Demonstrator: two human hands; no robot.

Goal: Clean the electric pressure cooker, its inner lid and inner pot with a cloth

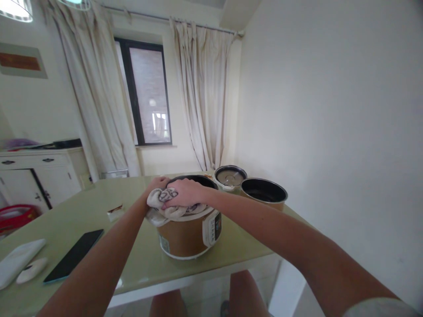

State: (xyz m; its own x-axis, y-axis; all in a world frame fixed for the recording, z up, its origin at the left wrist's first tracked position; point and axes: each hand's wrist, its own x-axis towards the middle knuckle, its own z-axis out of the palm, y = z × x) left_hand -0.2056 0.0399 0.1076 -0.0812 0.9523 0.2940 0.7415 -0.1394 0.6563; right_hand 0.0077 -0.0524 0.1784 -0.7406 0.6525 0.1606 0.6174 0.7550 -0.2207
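A brown and white rice cooker (185, 237) stands on the table without its lid, its control panel (212, 229) facing right. My right hand (187, 193) is closed on a bunched whitish cloth (170, 209) with dark printing, pressed against the cooker's near left rim. Part of the cloth hangs over the outside. At the far left of the rim, my left hand (160, 182) curls against the cooker, its fingers partly hidden behind the cloth and my right hand. The dark opening (198, 179) shows behind my right wrist.
Right of the cooker are a dark inner pot (264, 191) and a round lid-like piece (230, 177). On the left lie a dark phone (74, 255), a white device (20, 262), a rounded white case (32, 270) and a small packet (115, 213). A white wall (330, 132) borders the right.
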